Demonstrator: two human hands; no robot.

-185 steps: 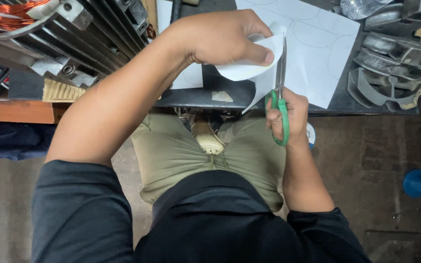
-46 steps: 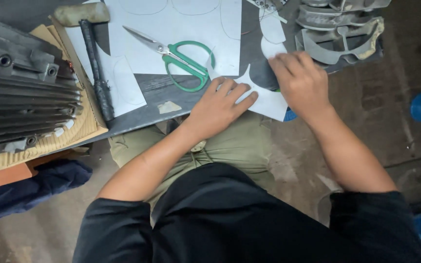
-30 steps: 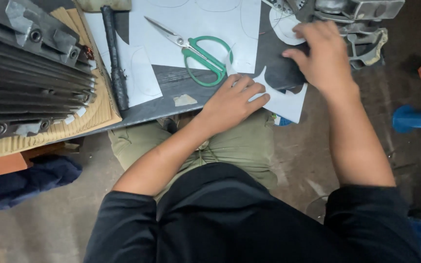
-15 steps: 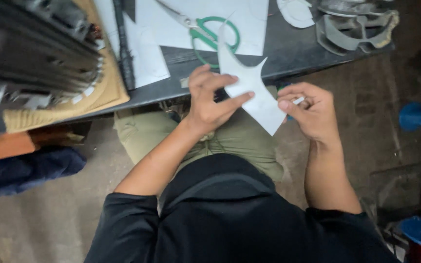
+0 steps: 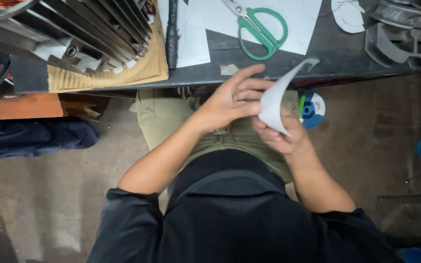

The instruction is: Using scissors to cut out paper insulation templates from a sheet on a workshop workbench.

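Both hands meet over the person's lap, below the edge of the tabletop [image 5: 337, 53]. The left hand [image 5: 230, 100] and the right hand [image 5: 281, 136] grasp together a curved piece of white paper [image 5: 276, 100], which bends upward toward the tabletop. The paper hides most of the right fingers. On the tabletop lie green-handled scissors [image 5: 259, 29] on a white sheet [image 5: 298, 29]; their blade tips are cut off at the upper border.
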